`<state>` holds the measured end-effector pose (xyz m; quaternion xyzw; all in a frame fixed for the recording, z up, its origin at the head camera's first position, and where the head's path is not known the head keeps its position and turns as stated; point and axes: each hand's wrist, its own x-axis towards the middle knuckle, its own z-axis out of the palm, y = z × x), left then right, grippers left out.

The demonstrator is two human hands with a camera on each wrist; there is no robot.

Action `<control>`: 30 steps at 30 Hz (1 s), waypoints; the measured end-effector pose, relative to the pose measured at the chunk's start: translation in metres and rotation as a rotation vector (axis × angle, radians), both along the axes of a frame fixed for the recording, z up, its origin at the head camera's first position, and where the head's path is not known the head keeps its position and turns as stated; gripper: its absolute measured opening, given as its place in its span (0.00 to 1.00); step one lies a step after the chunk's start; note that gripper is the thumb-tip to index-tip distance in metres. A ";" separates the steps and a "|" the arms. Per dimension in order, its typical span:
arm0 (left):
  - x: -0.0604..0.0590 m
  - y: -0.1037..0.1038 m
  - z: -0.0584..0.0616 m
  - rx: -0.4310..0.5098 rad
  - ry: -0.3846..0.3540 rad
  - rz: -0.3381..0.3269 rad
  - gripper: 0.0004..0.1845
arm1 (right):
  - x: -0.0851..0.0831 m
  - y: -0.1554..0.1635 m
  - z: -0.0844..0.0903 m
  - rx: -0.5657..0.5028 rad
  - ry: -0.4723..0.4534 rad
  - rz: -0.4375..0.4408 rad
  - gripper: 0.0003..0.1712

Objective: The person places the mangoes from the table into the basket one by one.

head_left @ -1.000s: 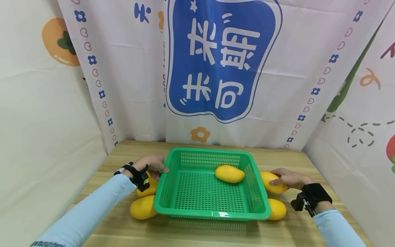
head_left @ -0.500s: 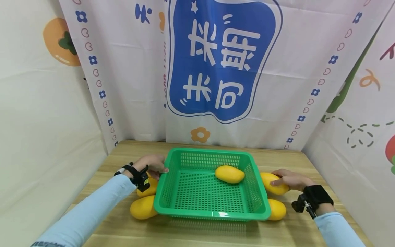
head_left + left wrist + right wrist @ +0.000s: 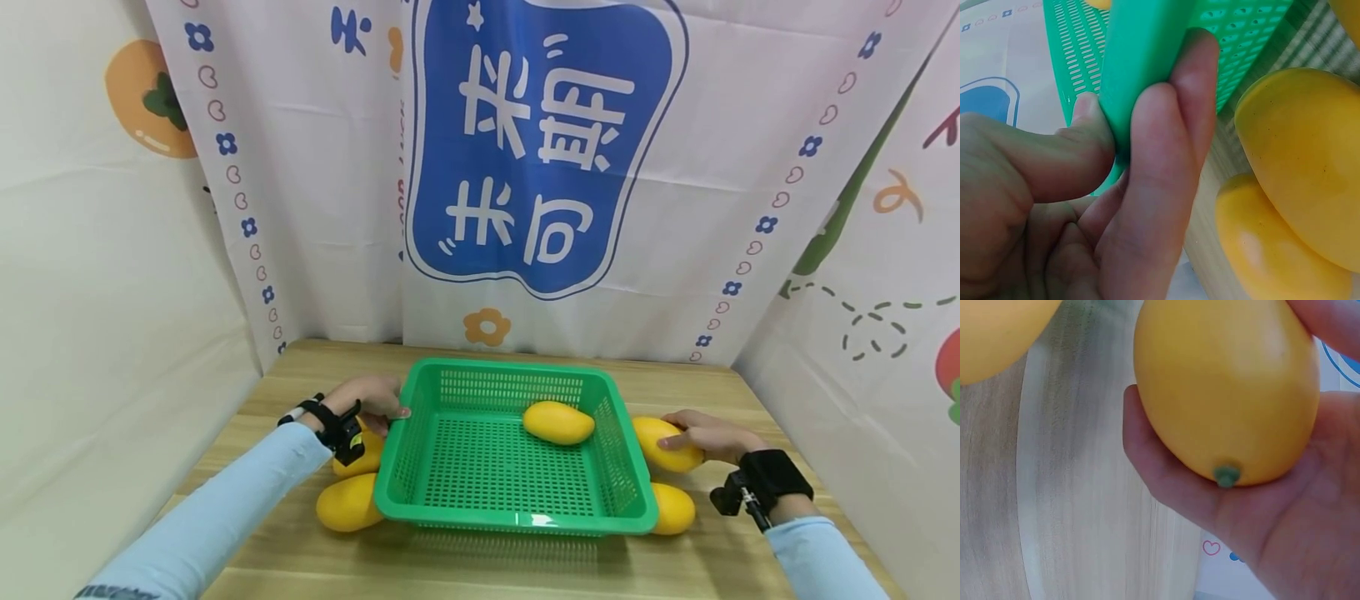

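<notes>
Yellow mangoes number five in all: one mango in the basket [image 3: 558,422], two left mangoes [image 3: 349,502] on the wooden surface [image 3: 480,567] beside the basket's left wall, a held mango [image 3: 666,443] in the right hand [image 3: 708,435], and a near right mango [image 3: 672,508] lying just beside the basket's right front corner. There is one green basket [image 3: 450,521], a perforated plastic tray in the middle of the surface. The left hand [image 3: 371,402] pinches the basket's left rim, thumb on one face and curled fingers [image 3: 1166,187] on the other, with the two left mangoes close below it. The right hand cups the held mango from underneath, fingers wrapped round it, just outside the basket's right wall; I cannot tell whether the fruit is clear of the surface. Printed cloth [image 3: 540,167] hangs behind
</notes>
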<state>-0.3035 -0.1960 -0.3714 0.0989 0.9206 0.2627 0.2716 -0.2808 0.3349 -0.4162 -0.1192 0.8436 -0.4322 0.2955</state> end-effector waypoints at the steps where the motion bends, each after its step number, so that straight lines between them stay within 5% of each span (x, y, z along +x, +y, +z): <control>1: 0.000 0.000 0.000 0.002 -0.002 0.001 0.11 | 0.000 0.000 0.000 0.002 0.000 -0.001 0.30; 30: 0.000 0.002 -0.001 -0.008 -0.006 0.016 0.10 | 0.004 0.002 0.001 -0.002 -0.001 -0.042 0.32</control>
